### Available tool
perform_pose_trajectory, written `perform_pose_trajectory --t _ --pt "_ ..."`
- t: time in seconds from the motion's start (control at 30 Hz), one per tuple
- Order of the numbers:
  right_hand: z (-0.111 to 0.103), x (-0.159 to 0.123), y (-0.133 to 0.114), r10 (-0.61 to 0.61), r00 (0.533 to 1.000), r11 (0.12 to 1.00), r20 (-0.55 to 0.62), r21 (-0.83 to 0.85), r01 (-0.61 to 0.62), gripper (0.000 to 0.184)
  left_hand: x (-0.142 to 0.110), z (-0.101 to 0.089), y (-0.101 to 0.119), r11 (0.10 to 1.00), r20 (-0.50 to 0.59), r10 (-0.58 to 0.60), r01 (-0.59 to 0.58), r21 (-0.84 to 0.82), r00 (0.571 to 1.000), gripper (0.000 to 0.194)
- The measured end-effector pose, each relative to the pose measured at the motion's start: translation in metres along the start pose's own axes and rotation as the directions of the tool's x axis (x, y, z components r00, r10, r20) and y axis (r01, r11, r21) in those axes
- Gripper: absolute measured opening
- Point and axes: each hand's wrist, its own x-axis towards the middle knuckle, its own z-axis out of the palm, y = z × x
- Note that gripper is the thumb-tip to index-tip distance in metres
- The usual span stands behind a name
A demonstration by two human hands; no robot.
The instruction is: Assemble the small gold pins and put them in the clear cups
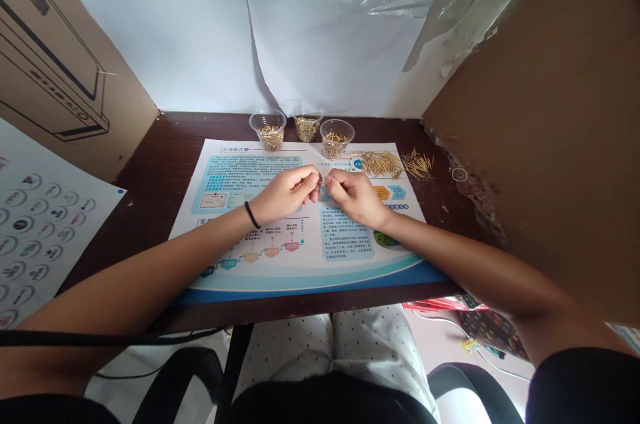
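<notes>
My left hand and my right hand meet above the printed sheet, thumbs and fingers pinched close together. Between the fingertips shows a bit of a small gold-coloured metal pin; the fingers hide most of it. Just beyond the hands stand a left clear plastic cup, a middle clear cup and a right clear cup, each holding small gold metal pieces. A heap of thin gold pins lies beyond my right hand, with a smaller heap of pins to its right.
The dark wooden table is boxed in by a cardboard panel on the left, a brown panel on the right and a white paper-covered back wall. A sheet of round logos lies at left. A small ring sits near the right edge.
</notes>
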Motion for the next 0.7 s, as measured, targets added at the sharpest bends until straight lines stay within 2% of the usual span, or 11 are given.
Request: perform_pose_trajectory --t 0.13,0.27,0.5,0.7 --pt "0.001 0.000 -0.002 -0.014 1.000 0.999 -0.024 -0.044 0.013 0.040 -0.001 0.002 0.004 0.993 -0.074 0.047 -0.039 0.108 0.996 0.031" --pt "0.003 -0.001 -0.003 -0.020 0.998 0.997 -0.062 -0.078 0.015 0.035 -0.003 0.007 0.009 0.986 -0.141 0.052 -0.029 0.164 0.989 0.031" --pt "0.004 -0.002 -0.005 -0.046 0.990 0.996 -0.131 -0.088 0.034 0.035 -0.005 0.015 0.010 0.997 -0.183 -0.079 0.073 -0.039 0.980 0.030" --pt "0.004 -0.002 -0.007 -0.028 0.989 0.997 -0.143 -0.078 0.016 0.038 -0.005 0.015 0.009 0.992 -0.175 -0.100 0.085 -0.091 0.980 0.031"
